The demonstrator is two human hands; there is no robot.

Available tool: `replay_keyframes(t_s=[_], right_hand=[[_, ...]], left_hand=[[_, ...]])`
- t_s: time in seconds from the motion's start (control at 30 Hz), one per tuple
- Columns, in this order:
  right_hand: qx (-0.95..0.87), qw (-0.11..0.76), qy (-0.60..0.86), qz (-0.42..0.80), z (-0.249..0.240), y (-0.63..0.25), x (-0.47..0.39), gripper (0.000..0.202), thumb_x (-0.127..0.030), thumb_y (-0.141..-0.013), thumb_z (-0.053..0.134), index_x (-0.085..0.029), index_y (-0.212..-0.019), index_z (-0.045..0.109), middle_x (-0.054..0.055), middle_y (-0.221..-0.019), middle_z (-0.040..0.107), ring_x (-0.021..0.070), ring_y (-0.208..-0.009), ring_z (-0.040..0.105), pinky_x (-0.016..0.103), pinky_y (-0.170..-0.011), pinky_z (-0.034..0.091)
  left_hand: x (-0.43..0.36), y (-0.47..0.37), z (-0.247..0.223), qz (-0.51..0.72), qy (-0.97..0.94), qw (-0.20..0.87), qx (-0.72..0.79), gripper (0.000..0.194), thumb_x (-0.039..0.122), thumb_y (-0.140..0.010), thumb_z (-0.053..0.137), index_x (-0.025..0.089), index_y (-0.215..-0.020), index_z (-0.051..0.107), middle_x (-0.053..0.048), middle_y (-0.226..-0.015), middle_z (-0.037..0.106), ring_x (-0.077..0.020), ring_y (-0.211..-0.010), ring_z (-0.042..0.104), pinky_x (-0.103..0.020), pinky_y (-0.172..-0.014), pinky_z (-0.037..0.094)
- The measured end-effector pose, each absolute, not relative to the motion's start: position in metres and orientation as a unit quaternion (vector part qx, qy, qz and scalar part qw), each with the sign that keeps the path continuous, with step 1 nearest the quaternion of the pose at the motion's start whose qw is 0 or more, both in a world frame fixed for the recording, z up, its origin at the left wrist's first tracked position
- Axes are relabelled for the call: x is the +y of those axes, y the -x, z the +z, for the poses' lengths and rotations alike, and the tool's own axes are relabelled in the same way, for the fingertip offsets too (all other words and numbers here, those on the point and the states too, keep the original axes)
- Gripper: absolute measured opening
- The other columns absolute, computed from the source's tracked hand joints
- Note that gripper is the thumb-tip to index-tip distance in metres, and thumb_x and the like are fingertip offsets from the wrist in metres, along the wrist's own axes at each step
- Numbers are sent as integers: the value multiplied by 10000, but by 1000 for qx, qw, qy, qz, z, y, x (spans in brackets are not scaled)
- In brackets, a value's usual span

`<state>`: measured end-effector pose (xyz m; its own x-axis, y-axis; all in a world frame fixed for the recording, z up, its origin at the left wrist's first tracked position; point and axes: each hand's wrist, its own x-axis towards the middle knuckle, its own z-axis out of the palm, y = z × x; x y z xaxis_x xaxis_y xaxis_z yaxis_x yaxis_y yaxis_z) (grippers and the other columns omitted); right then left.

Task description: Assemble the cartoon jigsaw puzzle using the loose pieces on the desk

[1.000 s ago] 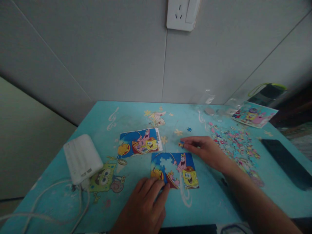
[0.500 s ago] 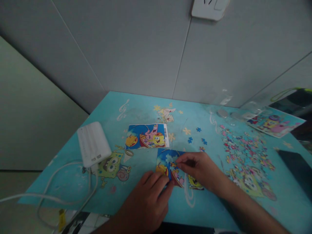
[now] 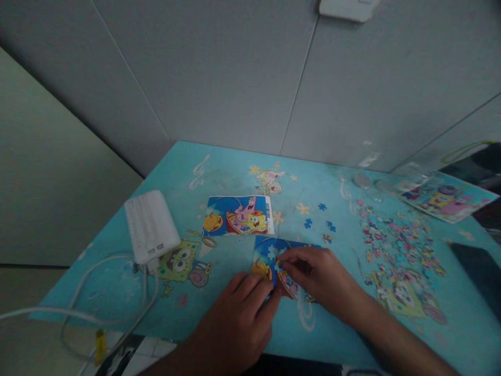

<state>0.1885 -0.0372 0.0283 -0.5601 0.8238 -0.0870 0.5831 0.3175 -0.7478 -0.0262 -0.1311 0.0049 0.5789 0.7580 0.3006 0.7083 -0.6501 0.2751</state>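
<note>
A partly assembled jigsaw puzzle point(image 3: 260, 254) with a blue cartoon picture lies on the table near me, with gaps in its middle. My left hand point(image 3: 240, 318) rests on its lower left edge, fingers laid down and thumb apart. Thumb and index finger of my right hand point(image 3: 323, 274) pinch a small puzzle piece point(image 3: 278, 263) over the gap; the hand covers the puzzle's right side. Just behind lies a picture card point(image 3: 238, 215) showing the same scene. Several loose blue pieces point(image 3: 308, 223) are scattered to the right of the card.
A white power bank point(image 3: 152, 227) with a white cable point(image 3: 84, 284) lies at left. On the right are a heap of many-coloured puzzle pieces point(image 3: 399, 237), another picture card point(image 3: 450, 198), clear plastic containers point(image 3: 364, 162) and a dark flat object point(image 3: 477, 271). A wall borders the table behind.
My right hand keeps its pinch and has shifted slightly relative to the puzzle, covering more of its lower right part. My left hand stays in place. The camera view has tilted slightly.
</note>
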Motion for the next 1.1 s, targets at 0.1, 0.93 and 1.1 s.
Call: replay_keyframes(t_s=[0.1, 0.93, 1.1], right_hand=[[-802, 154, 434, 380, 29, -189, -37, 203, -194, -938, 630, -262, -1058, 780, 14, -984, 792, 169, -803, 727, 256, -668, 550], [-838, 140, 413, 328, 22, -193, -32, 240, -196, -941, 671, -286, -1152, 742, 18, -907, 669, 165, -815, 631, 278, -713, 487], [-836, 133, 418, 329, 25, -191, -33, 208, -202, -941, 676, -279, -1122, 744, 18, -918, 672, 166, -826, 632, 281, -728, 487]], left_hand=[[-131, 27, 5, 196, -888, 61, 412, 391, 151, -935, 492, 135, -1306, 611, -116, -1142, 627, -266, -1022, 551, -444, -899, 472], [-132, 27, 3, 194, -889, 62, 410, 382, 182, -965, 462, 127, -1313, 611, -124, -1152, 626, -285, -1018, 549, -475, -885, 494], [-131, 27, 4, 191, -890, 64, 410, 382, 178, -967, 465, 124, -1318, 608, -129, -1142, 625, -284, -1011, 550, -476, -880, 495]])
